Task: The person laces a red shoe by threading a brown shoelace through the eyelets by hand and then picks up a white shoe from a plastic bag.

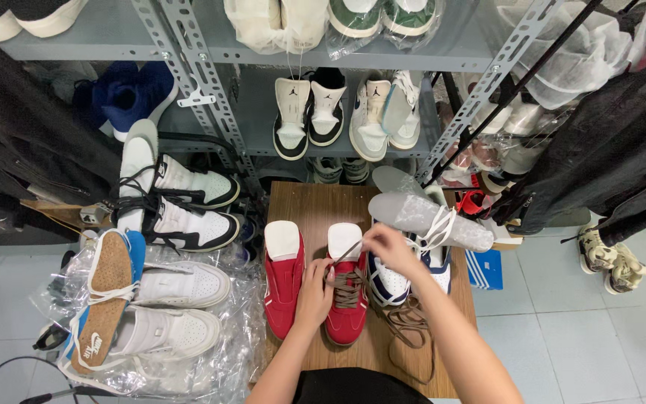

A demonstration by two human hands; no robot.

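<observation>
A pair of sneakers (315,288) is sitting on the small table (304,198), toes pointing away from the person. Just right of the pair a third sneaker (390,283) is lying, with an insole (428,212) resting above it. Left of the table, shoes are lying on plastic sheeting (233,359); behind the table a shelf rack (263,135) is standing

A shoe storeroom or repair corner: metal shelving (211,52) packed with sneakers (371,112), many bagged in plastic (278,26).
</observation>
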